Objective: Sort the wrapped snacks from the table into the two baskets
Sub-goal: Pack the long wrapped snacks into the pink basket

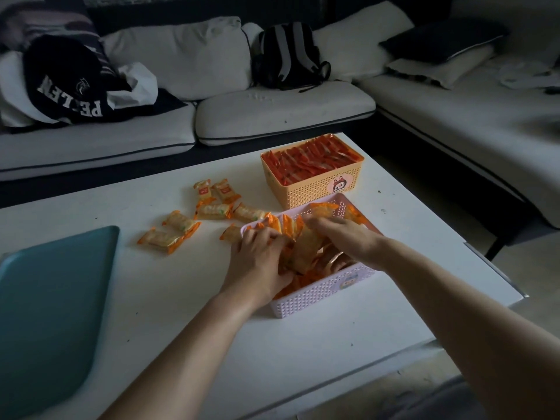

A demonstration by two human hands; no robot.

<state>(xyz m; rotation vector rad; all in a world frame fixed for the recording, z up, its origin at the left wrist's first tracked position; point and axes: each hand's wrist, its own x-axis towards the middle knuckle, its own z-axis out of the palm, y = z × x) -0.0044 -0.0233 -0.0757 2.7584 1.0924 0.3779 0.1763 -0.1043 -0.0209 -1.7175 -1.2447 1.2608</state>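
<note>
Your left hand (257, 262): it reaches over the near-left rim of the pink basket, fingers and thumb curled round a bunch of orange packets.
Your right hand (345, 234): it lies palm down on the packets at the far side of the same basket. You cannot tell from here whether its fingers pinch anything or only rest on the wrappers.
Pink basket (318, 294): it stands on the table right in front of you, set at an angle, with a small round sticker on its near wall.
Orange packets (306, 253): they fill the pink basket, many standing on edge between your two hands.
Loose packets (212, 211): a handful of the same orange-wrapped snacks lie scattered on the table to the left of the pink basket. One of them touches its far-left corner.
Orange basket (306, 192): it sits just behind the pink one, their corners nearly touching, with a cartoon animal sticker facing you.
Red packets (312, 159): they are packed in tight rows, filling the orange basket to its rim.
Table (181, 298): white, low, and broad.
Tray (51, 313): teal, flat on the table at your far left, well apart from the snacks.
Sofa (272, 110): pale cushions behind the table, with a backpack (288, 56) upright against the back and a dark lettered garment (66, 86) heaped at the left.
</note>
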